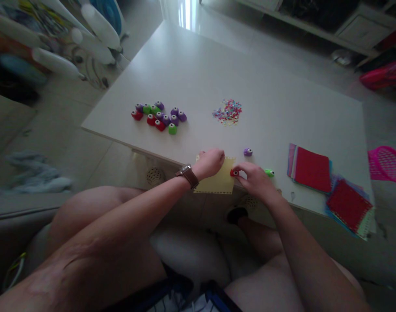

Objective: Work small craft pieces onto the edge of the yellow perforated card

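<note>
Yellow paper (221,180) under curled left-hand fingers (214,159); right-hand fingers (245,172) closed around red punch (234,172)

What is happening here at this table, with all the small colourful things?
A person sits at a white table. The left hand holds down a yellow paper sheet at the near edge, and the right hand presses a small red punch at the side of that sheet. A purple punch and a green punch lie close by. Further away are a cluster of punches, a pile of confetti and stacks of coloured paper.
</note>
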### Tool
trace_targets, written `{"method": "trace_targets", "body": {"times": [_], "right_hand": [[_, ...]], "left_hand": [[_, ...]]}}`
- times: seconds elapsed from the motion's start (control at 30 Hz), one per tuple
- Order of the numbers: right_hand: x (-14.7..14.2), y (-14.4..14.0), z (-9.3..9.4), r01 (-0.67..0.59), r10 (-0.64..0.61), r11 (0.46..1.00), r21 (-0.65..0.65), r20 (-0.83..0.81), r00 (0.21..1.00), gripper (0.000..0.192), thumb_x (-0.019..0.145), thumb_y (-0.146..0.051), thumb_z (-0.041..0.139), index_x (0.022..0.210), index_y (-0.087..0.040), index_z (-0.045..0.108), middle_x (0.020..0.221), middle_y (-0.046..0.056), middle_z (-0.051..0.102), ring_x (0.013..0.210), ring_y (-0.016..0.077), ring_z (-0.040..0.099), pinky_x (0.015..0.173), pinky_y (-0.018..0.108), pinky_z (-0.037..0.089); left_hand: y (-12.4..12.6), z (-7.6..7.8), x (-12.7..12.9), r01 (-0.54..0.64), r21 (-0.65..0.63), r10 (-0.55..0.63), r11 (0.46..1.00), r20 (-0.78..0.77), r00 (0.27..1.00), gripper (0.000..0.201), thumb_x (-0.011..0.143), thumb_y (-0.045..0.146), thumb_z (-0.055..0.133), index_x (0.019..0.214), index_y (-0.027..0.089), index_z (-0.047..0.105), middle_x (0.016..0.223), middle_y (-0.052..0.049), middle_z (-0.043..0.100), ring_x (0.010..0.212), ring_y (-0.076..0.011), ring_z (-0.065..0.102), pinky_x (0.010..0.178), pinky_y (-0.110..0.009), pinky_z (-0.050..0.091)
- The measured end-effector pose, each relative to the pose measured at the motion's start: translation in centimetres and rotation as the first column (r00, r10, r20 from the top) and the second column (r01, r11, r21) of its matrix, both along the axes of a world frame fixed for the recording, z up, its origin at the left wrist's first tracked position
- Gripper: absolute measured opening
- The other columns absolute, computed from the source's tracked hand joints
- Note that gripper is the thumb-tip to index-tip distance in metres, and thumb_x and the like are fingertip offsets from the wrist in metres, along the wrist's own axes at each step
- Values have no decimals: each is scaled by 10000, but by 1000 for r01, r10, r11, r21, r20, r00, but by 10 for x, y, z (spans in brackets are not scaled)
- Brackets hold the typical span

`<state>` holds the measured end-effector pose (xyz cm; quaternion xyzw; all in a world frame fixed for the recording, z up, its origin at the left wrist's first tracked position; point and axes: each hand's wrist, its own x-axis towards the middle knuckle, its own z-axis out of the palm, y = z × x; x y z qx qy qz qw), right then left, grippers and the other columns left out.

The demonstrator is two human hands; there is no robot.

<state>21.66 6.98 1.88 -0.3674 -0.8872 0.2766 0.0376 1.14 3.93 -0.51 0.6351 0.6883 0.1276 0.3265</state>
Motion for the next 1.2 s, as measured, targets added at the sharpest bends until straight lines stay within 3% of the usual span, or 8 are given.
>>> {"method": "trace_targets", "body": {"times": [0.23,0.4,0.6,0.83,1.2], "right_hand": [[-4,-2,3,49,-48,998,-45,11,999,87,891,-135,693,923,-212,715,988,56,741,933,233,677,848,353,500],[-3,1,1,210,-214,962,-176,-6,977,70,923,-261,711,945,-201,737,1010,75,754,859,221,701,780,351,540],[-5,1,5,303,-302,908,-289,49,952,64,905,-269,734,880,-212,748,931,61,773,778,210,716,746,337,541],[-8,2,6,388,-387,848,-362,77,919,48,878,-245,760,880,-200,744,905,61,773,779,205,726,745,322,540],[-5,6,-1,399,-406,862,-313,47,913,67,879,-274,746,871,-208,753,819,58,763,738,211,706,666,315,513]], "left_hand": [[-6,-11,0,35,132,-32,991,-24,999,240,1023,235,430,1134,221,642,1159,-85,713,1129,-257,599,947,-422,390],[-10,-9,2,9,212,28,977,-173,985,204,1001,281,518,1152,220,641,1239,-119,632,1200,-296,517,959,-427,389],[-10,-8,4,104,104,-90,989,-132,987,266,1034,210,393,1140,185,636,1071,-118,721,911,-232,645,811,-354,442],[-13,-5,4,168,136,-147,976,-152,977,245,971,386,558,1078,182,643,1078,-119,729,920,-248,664,807,-364,460],[-13,-1,5,185,120,-169,975,-135,976,283,968,434,515,1068,187,614,1094,-121,713,947,-253,655,848,-394,452]]}}
